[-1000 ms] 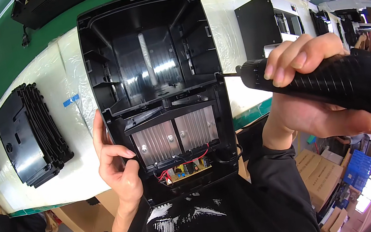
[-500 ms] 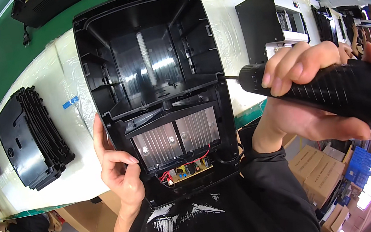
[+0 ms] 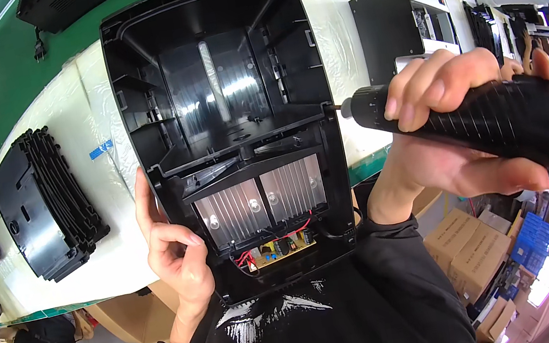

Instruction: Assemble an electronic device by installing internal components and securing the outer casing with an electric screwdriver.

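A black plastic housing (image 3: 211, 154) stands in front of me with its open side toward me. In its lower part sit two ribbed metal plates (image 3: 230, 211), and below them a small circuit board (image 3: 276, 250) with red wires. My left hand (image 3: 179, 258) holds the housing's left side, index finger stretched along the wall and the other fingers bent. A black cordless screwdriver (image 3: 490, 126) is gripped in my right hand (image 3: 450, 122). Its bit points left and meets the housing's right wall about halfway up. The exact contact at the tip is too small to make out.
Several curved black panels (image 3: 43, 208) stand stacked on the white-covered table (image 3: 102, 191) at left. A black and white casing (image 3: 389, 31) stands at the right, more units beyond it. A black unit with a plug (image 3: 76, 9) lies at the far left. Cardboard boxes (image 3: 470, 248) are below right.
The screwdriver's nose has shifted slightly left and up, and less of the bit shows now. The housing's upper end has moved slightly left. My left hand stays at its side.
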{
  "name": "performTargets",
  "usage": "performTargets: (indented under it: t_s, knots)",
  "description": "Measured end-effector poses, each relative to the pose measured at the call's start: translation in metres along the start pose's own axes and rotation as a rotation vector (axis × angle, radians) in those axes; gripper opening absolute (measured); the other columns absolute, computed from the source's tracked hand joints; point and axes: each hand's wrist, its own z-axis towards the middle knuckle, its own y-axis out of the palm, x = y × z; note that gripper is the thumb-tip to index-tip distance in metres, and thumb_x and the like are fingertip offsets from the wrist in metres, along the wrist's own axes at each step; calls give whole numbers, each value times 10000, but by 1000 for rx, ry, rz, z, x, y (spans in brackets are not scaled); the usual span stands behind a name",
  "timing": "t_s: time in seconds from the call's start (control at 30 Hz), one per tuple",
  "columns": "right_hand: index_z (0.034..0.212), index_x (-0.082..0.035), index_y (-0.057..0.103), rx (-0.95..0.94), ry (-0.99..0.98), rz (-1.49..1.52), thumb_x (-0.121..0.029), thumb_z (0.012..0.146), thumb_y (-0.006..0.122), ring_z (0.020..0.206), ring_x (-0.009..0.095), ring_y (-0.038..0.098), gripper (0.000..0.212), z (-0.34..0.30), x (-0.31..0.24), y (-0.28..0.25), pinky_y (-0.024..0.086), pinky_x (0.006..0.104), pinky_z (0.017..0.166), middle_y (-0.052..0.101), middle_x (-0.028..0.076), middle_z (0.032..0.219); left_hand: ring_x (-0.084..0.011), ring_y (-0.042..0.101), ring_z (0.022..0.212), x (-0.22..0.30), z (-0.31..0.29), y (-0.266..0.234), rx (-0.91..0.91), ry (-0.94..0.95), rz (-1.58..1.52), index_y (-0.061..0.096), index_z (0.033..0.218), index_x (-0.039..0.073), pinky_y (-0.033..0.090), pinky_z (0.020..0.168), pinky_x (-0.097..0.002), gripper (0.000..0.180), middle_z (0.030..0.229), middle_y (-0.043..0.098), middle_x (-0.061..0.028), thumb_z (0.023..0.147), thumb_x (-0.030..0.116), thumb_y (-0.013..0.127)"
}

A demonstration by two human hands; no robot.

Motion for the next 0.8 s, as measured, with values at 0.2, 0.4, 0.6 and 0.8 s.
performTargets:
  t_s: [0.2,0.4,0.6,0.8]
  knots:
    - [1386,-121,123,-107,-43,-65,-777,772,384,462,172,495,935,3,-7,5,436,292,369,525,121,755,-384,154,1407,2,2,2,6,2,-37,458,665,79,72,1134,-456,179,1473,230,-274,623,-92,430]
    - [1397,-75,61,-23,176,-263,-706,808,466,512,196,522,953,11,-40,19,473,325,435,532,148,767,-381,187,1399,1,2,0,2,28,-101,469,681,66,89,1126,-451,204,1466,252,-271,578,-98,408]
    - [815,-58,460,-88,-171,6,-701,725,578,540,157,505,660,26,-132,-33,407,249,549,501,59,708,-362,194,1401,3,1,-2,11,34,-87,464,779,50,111,1119,-427,295,1464,262,-263,546,-104,370]
    - [923,-15,576,322,-440,-418,-792,786,343,515,193,514,823,4,-147,-109,441,312,483,560,90,727,-297,218,1394,3,0,5,21,17,-102,409,1243,-16,106,1147,-363,741,1454,286,-227,512,-116,337]
